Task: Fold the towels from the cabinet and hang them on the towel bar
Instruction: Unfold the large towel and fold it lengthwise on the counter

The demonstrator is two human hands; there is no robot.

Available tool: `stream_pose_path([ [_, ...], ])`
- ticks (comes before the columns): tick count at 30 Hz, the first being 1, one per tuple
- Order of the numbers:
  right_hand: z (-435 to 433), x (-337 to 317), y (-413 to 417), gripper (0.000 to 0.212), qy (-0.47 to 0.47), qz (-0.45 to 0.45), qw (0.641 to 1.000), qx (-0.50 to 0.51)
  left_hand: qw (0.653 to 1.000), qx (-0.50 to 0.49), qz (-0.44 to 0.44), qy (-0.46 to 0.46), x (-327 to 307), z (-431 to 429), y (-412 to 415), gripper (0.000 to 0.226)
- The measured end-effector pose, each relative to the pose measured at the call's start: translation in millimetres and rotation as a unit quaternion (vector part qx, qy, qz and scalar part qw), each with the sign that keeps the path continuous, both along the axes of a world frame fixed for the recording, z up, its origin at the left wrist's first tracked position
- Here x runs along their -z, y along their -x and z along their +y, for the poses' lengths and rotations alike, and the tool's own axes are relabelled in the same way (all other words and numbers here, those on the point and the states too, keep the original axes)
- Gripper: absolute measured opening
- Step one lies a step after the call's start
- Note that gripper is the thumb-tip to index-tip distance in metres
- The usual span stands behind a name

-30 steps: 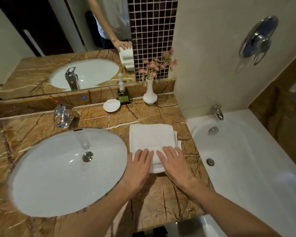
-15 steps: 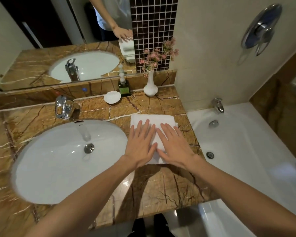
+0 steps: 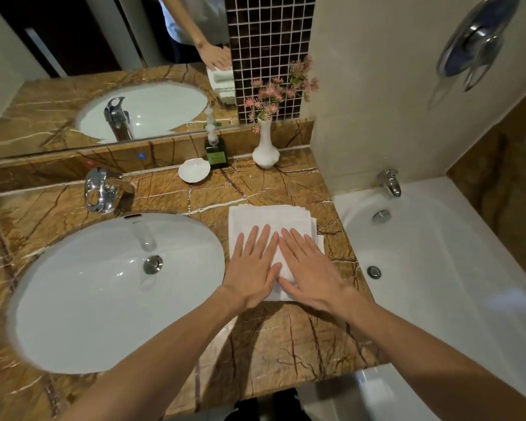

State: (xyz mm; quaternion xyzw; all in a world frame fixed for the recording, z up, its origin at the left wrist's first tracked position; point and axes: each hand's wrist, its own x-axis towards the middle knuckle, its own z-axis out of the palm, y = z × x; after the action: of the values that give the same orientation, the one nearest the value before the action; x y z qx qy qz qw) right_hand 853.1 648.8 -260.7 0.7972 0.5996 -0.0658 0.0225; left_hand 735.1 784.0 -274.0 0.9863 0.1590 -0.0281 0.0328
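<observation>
On the brown marble counter (image 3: 170, 196), we press our flat left hand (image 3: 251, 275) and right hand (image 3: 312, 273), fingers straight, onto the white folded towel (image 3: 264, 217), probably to smooth its creases.

Both hands lie flat, side by side, on a folded white towel (image 3: 268, 217) on the brown marble counter (image 3: 286, 344): left hand (image 3: 252, 271), right hand (image 3: 308, 268), fingers straight. The towel sits between the white sink (image 3: 73, 299) and the bathtub (image 3: 438, 268), with a vase (image 3: 265, 150) of pink flowers behind it.

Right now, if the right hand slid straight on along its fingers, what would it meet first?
More towel, then bare counter; beyond that probably the white vase, though depth is unclear.
</observation>
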Motion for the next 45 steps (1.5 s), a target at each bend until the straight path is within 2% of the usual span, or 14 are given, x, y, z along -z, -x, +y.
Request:
stream_pose_path([
  [11,3.6,3.8,-4.9,0.075,-0.003,0.034,0.999,-0.024,0.999,0.004,-0.03,0.009,15.9,2.9,0.6,0.062],
  [14,19.7,-13.6,-15.4,0.058,-0.064,0.127,0.99,0.012,0.999,0.0,-0.031,0.013,14.9,2.8,0.9,0.062],
  [16,43.2,-24.5,-26.0,0.041,-0.125,0.133,0.982,0.052,0.999,0.006,-0.03,0.01,14.5,2.2,0.8,0.062],
  [17,57.7,-29.3,-30.0,0.042,-0.133,0.126,0.981,0.062,1.0,0.009,-0.026,0.007,14.5,2.0,0.8,0.062],
  [19,87.4,-36.8,-34.7,0.052,-0.093,0.133,0.984,0.065,1.0,0.009,-0.016,0.0,14.5,1.5,1.4,0.063],
  [22,116.0,-43.1,-36.4,0.048,-0.026,0.155,0.986,0.05,1.0,0.008,-0.003,-0.001,11.3,-0.4,1.9,0.064],
  [24,120.0,-44.5,-35.4,0.041,-0.031,0.157,0.986,0.047,1.0,0.013,-0.001,-0.003,8.9,-2.6,4.4,0.064],
  [28,110.0,-48.1,-35.8,0.008,-0.09,0.188,0.978,0.031,0.998,0.04,-0.039,0.0,-1.9,-0.6,12.4,0.065],
  [30,102.7,-53.1,-40.6,0.011,-0.106,0.206,0.972,0.036,0.996,0.019,-0.083,0.013,-9.8,0.4,16.1,0.066],
  [32,93.7,-59.9,-45.5,0.018,-0.12,0.222,0.967,0.043,0.989,-0.006,-0.147,0.036,-16.8,-0.6,15.7,0.07],
  [35,77.6,-74.6,-50.1,0.031,-0.153,0.25,0.954,0.055,0.961,-0.062,-0.243,0.115,-26.0,-5.0,7.0,0.087],
  [39,52.9,-93.8,-58.5,0.043,-0.198,0.252,0.943,0.086,0.923,-0.148,-0.242,0.259,-40.7,-5.5,-10.4,0.101],
  [42,34.0,-101.2,-71.1,0.02,-0.19,0.225,0.948,0.124,0.892,-0.172,-0.222,0.353,-54.7,0.1,-24.6,0.083],
  [45,15.1,-103.9,-85.7,0.019,-0.196,0.196,0.947,0.165,0.906,-0.119,-0.182,0.363,-73.9,9.0,-39.8,0.047],
])
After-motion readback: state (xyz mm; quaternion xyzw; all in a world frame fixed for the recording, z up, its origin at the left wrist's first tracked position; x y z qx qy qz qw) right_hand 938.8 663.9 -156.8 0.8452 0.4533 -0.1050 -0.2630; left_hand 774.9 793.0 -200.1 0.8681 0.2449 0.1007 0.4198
